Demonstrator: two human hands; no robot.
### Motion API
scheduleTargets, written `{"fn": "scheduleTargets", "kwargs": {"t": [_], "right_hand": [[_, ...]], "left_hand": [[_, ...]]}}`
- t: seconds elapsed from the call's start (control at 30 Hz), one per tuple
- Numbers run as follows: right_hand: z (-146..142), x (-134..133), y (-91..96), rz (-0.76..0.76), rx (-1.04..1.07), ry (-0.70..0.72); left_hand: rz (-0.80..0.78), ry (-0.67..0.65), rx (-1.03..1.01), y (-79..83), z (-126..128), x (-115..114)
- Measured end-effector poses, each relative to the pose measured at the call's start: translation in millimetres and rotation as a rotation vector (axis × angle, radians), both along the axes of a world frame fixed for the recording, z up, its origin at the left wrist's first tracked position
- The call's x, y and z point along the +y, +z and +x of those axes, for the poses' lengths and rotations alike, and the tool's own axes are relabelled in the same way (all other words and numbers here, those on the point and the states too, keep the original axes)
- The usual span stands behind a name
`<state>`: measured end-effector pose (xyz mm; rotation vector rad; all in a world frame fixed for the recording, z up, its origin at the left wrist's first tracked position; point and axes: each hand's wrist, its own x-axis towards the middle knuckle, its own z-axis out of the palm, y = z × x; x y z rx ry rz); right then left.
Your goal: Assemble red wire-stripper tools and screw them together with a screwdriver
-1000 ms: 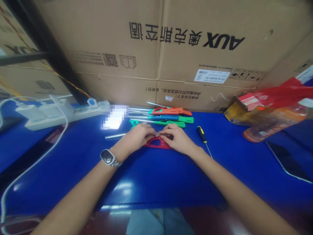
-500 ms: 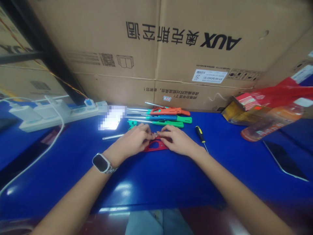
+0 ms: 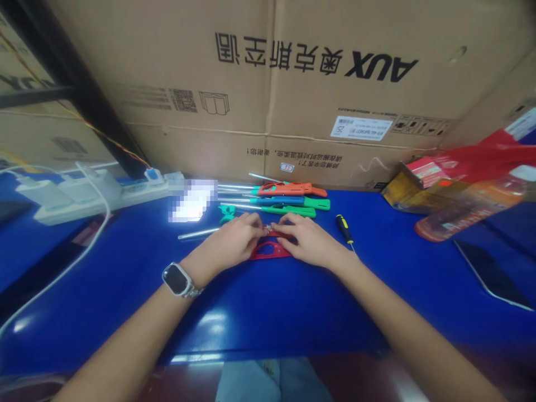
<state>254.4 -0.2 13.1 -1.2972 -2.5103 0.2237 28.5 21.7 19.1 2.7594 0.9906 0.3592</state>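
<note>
A red utility lighter body (image 3: 272, 255), with a looped handle, lies on the blue table between my hands. My left hand (image 3: 238, 237), wearing a watch, is closed with its fingertips pinched at the lighter's upper left side. From the other side, my right hand (image 3: 310, 239) bends its fingers and thumb onto it. A small clear or metallic part (image 3: 268, 228) shows between the fingertips; its kind is too small to tell. From under my left hand sticks out a metal tube (image 3: 198, 234). A turquoise plastic piece (image 3: 227, 213) lies just beyond that hand.
Beyond my hands lie an orange lighter (image 3: 288, 190), a blue-and-green one (image 3: 285, 200) and a green one (image 3: 295, 211). A screwdriver (image 3: 343, 229) is to the right, with a drink bottle (image 3: 469, 209) and phone (image 3: 488, 273). A power strip (image 3: 134, 195) stands left; a large carton (image 3: 188, 139) walls the back.
Both hands keep their grip at the red lighter with only slight finger shifts. The whole view has moved a little.
</note>
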Motion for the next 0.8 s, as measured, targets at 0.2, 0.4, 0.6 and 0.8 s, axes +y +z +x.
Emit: {"fn": "scheduleTargets", "kwargs": {"t": [0.2,0.4,0.6,0.8], "right_hand": [[2,1,1.9,0.007,-0.054,-0.013],[0,1,3.7,0.002,-0.045,-0.029],[-2,1,2.5,0.011,-0.051,-0.024],[-3,1,1.8,-0.008,-0.061,0.004]], "left_hand": [[-0.061,0.097,-0.164,1.8,-18,18],[-0.06,0.103,-0.084,0.3,-27,25],[-0.063,0.062,-0.064,-2.3,-20,24],[-0.053,0.018,-0.058,-5.8,-13,22]]}}
